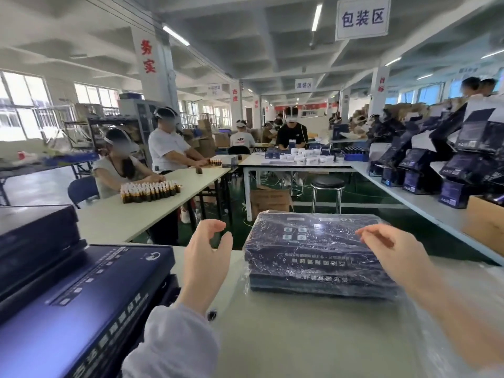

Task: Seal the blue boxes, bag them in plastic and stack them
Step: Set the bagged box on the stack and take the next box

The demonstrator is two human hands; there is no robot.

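**HANDLING THE BAGGED BLUE BOXES**

The left hand (pixel 207 257) hovers just beside the left edge of the bagged pile, fingers loosely curled and holding nothing; the right hand (pixel 392 252) is over the right part of the pile's top face, fingers bent downward; whether they pinch the film or only hover above it cannot be told. The hands are apart, one toward each side of the pile.

The bagged blue boxes (pixel 313 257) lie flat on the table (pixel 272 336), straight ahead, several high inside the clear plastic film (pixel 392 315); surplus film spreads loose onto the table at the near and right sides. A second pile of unbagged blue boxes (pixel 81 290) sits at the left, well apart from the bagged one.

Handling assessment:
- The boxes look like stiff, flat cartons; a pile of them probably has moderate weight and does not flex.
- The film is soft, glossy and likely slippery; the boxes may slide over one another inside it.
- Do not lift by the loose film; it may stretch or tear.
- Take hold through the film at two opposite side faces, fingertips under the bottom box; keep the pile level.
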